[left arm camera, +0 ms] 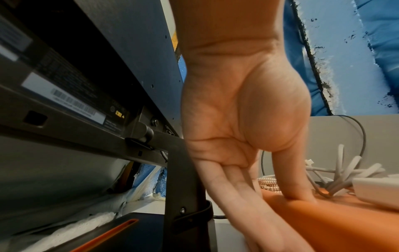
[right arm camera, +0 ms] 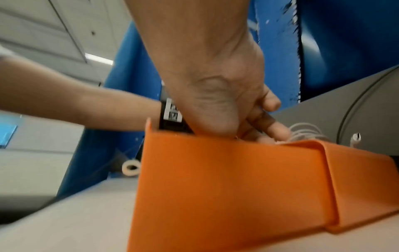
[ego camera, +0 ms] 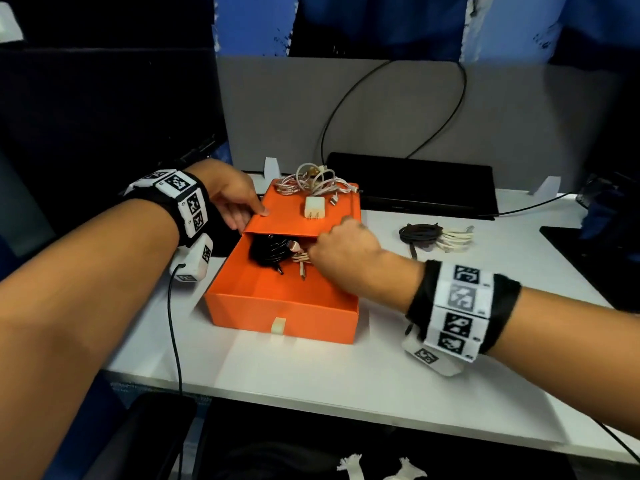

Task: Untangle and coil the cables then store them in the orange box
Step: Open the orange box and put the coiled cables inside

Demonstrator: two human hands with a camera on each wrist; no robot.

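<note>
The left hand (ego camera: 232,197) grips the left edge of the orange cardboard sleeve (ego camera: 294,216), thumb on top and fingers straight down its side. That sleeve covers the far half of the orange drawer-style box (ego camera: 277,299), whose long axis runs from the near table edge toward the grey partition (ego camera: 277,109); its open end faces the person, with a small white pull tab (ego camera: 278,325) on the front wall. A black coiled cable (ego camera: 268,254) and a pinkish coiled cable (ego camera: 299,259) lie in the tray by the sleeve's mouth, with the near half of the tray showing bare floor. On the sleeve's top sit a white plug adapter (ego camera: 314,206) and a loose bundle of white and braided cables (ego camera: 311,183). The right hand (ego camera: 341,254) reaches over the right wall into the tray with fingers curled; whether it holds a cable I cannot tell. To the right, well apart on the white table (ego camera: 450,323), lies a black and white coiled cable bundle (ego camera: 433,235), with open tabletop around it.
</note>
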